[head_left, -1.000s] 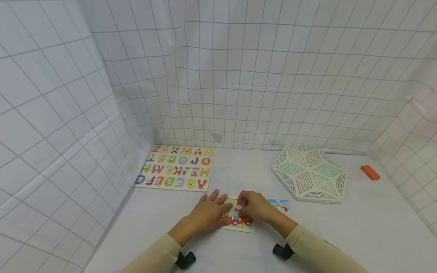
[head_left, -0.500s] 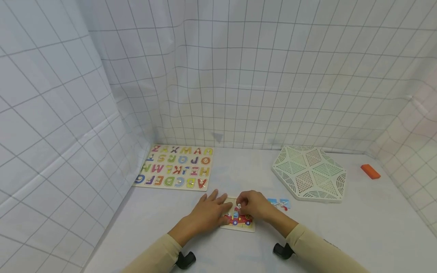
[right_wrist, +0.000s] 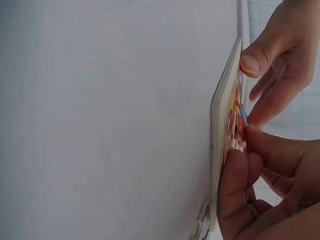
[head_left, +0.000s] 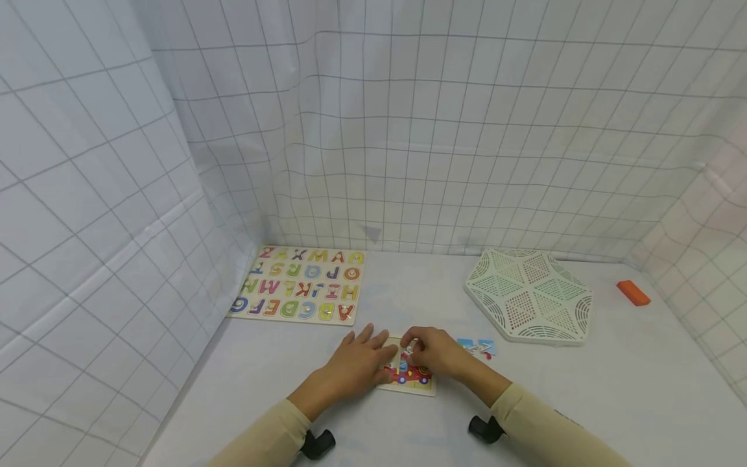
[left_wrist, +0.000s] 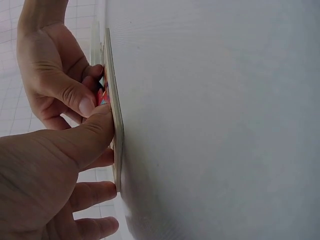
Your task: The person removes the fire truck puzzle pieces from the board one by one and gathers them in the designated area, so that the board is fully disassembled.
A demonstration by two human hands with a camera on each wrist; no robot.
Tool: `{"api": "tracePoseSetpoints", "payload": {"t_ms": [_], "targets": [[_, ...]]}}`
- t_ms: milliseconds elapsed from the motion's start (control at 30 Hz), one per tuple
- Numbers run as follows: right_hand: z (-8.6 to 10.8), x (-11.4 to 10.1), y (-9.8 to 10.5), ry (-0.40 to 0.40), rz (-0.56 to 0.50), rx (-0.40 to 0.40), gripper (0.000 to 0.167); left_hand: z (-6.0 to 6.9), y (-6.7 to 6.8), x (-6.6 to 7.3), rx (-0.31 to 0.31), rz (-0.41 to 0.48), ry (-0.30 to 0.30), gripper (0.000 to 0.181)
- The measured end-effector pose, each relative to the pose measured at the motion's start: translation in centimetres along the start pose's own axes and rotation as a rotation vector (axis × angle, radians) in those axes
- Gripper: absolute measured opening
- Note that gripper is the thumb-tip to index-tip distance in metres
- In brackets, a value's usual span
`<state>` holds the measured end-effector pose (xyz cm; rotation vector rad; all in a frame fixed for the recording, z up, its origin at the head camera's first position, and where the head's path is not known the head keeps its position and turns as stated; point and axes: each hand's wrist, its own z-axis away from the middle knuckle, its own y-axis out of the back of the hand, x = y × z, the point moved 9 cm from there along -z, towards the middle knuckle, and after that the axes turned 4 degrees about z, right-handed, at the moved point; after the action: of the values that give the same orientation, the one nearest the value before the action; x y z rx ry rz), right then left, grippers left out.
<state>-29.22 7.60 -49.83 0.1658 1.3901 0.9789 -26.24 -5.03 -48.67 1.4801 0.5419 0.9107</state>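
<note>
A small wooden puzzle board [head_left: 417, 390] with a red vehicle picture lies flat between the hands. My left hand [head_left: 356, 363] rests on its left part with fingers spread; in the left wrist view the thumb of that hand [left_wrist: 60, 160] presses near the board's edge [left_wrist: 119, 145]. Over the board's upper right, my right hand [head_left: 438, 351] pinches a small puzzle piece, which the right wrist view shows as a red and blue piece [right_wrist: 243, 116], tilted up from the board. Its lower edge is partly hidden by fingers. Blue puzzle pieces [head_left: 486, 347] lie just right of the right hand.
An alphabet board [head_left: 297, 316] lies at the back left. A white hexagonal patterned board [head_left: 533, 298] sits at the back right, and an orange block [head_left: 633, 293] lies farther right. Grid-patterned sheets [head_left: 408, 143] stand behind and at the sides.
The right fingers have shifted slightly over the board with the pinched piece, and a pale strip now shows left of them. The left hand has stayed in place.
</note>
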Motion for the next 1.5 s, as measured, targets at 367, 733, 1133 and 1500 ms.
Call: {"api": "tracePoseSetpoints", "payload": {"t_ms": [367,733,1133,1500], "targets": [[0.0,0.0,0.6,0.027,-0.029,0.015,0.014,-0.1,-0.1,-0.2,-0.013,0.012,0.012,0.053],[0.2,-0.6,0.5,0.113,-0.002,-0.010,0.021,-0.3,0.2,0.1,-0.006,0.001,0.002,0.052],[2.1,1.4,4.2,0.012,-0.343,0.094,0.023,0.1,0.5,-0.2,-0.032,0.041,0.040,0.053],[6.1,6.0,7.6,-0.048,-0.390,0.158,0.030,-0.1,-0.1,-0.2,-0.018,0.035,0.020,0.053]]}}
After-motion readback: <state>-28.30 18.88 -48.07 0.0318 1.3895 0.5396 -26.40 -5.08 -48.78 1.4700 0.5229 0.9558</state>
